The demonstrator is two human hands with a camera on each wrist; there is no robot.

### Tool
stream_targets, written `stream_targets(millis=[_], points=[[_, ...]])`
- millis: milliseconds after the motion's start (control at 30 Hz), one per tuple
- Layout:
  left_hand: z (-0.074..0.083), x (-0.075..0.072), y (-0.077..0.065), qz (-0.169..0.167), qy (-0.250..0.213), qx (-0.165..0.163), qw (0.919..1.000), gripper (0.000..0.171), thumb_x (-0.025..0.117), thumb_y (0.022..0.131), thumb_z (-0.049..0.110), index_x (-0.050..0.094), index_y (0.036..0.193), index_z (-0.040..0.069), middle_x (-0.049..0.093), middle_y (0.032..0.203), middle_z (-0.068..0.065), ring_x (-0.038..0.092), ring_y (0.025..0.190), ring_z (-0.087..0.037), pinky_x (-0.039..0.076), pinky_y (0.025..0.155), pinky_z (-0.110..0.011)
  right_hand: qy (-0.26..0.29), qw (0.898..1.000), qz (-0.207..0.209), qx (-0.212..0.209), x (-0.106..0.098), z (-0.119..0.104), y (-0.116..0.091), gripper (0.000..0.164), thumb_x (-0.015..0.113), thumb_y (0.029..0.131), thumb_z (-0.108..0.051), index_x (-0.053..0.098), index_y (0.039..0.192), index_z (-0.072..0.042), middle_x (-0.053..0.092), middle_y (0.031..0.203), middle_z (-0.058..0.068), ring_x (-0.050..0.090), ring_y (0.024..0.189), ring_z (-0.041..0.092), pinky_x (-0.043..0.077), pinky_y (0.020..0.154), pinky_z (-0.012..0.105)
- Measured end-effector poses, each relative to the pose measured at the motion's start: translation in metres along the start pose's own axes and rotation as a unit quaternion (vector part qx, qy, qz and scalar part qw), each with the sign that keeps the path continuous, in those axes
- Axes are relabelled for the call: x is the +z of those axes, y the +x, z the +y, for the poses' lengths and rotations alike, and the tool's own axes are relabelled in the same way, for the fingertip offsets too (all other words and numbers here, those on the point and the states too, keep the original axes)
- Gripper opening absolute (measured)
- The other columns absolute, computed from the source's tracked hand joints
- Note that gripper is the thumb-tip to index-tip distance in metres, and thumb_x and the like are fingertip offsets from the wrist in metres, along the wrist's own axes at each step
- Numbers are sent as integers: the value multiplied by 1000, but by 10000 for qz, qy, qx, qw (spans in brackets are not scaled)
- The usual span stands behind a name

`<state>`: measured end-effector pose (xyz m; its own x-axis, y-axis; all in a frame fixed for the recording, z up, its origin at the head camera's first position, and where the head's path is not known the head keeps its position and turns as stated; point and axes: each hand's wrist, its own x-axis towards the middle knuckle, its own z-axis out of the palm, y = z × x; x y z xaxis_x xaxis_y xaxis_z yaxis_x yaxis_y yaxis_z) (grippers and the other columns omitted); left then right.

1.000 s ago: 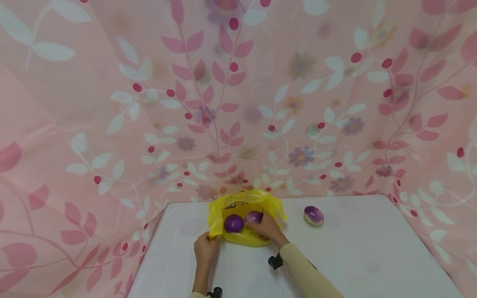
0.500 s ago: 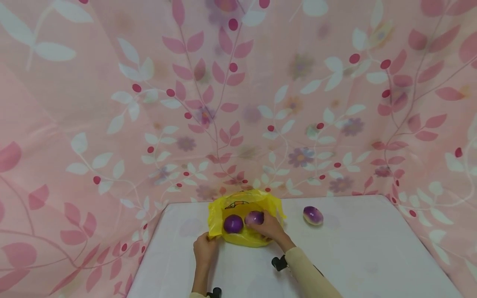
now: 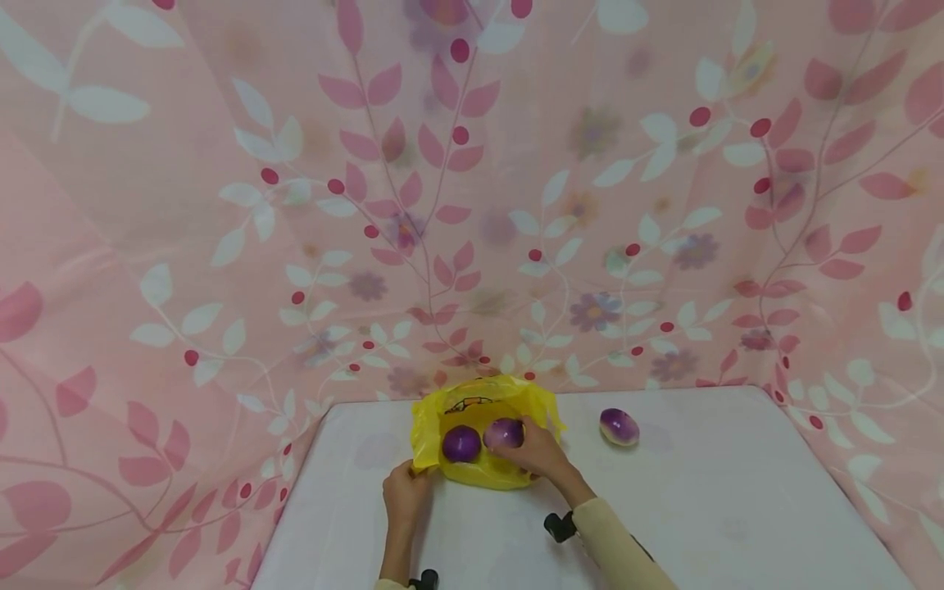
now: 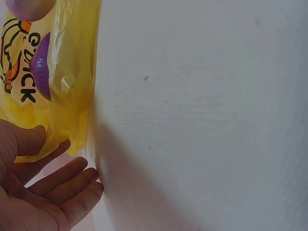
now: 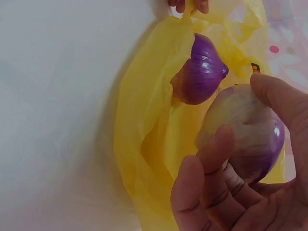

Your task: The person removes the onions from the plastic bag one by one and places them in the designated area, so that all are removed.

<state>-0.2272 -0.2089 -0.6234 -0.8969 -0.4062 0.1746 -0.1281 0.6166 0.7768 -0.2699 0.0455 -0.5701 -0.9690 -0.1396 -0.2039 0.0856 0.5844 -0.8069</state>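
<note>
Onion [image 3: 504,435] at the mouth of the yellow bag [image 3: 425,436], and the right grip [image 3: 538,452] has it, yeah? Going in or coming out?

Can't call the direction from this, tbh. But yeah, it's held: right wrist cam shows the thumb on one side and curled fingers on the other. I'd say the step in hand is working it through the bag opening.

What's the left grip [image 3: 404,494] up to?

Pinching the bag's near left edge between thumb and index, other fingers loose. Looks like it's there to keep the mouth spread.

Any more of them?

Two. The second onion [image 3: 461,443] sits inside the bag, just left of the held one, and the third onion [image 3: 619,428] is on the white counter [image 3: 701,500], right of the bag and apart from it.

So what does the next move call for?

Either way, I reckon: left pinch firm so the thin plastic doesn't fold over, right fingers snug since that skin looks slick. If it's being put down, only let go once it's supported. Can't see whether it's touching the bag's bottom.
</note>
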Motion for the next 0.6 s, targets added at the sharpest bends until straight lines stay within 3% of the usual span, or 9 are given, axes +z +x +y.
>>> stream_targets(millis=[300,600], points=[[1,-2,-1,-9,-27,8,10000,10,66,78,-3,66,70,3,55,65,-4,43,61,-19,39,60,-35,-36,9999,43,-126,-6,-4,-8,100,77,72,-63,40,143,-4,61,110,15,57,62,21,53,53,36],[-3,0,1,151,67,255,9995,13,68,77,-2,65,66,5,56,62,-2,41,59,-17,39,57,-34,-226,9993,197,-212,-13,-4,-17,100,77,72,-62,41,143,-2,61,112,15,56,63,20,50,52,34]])
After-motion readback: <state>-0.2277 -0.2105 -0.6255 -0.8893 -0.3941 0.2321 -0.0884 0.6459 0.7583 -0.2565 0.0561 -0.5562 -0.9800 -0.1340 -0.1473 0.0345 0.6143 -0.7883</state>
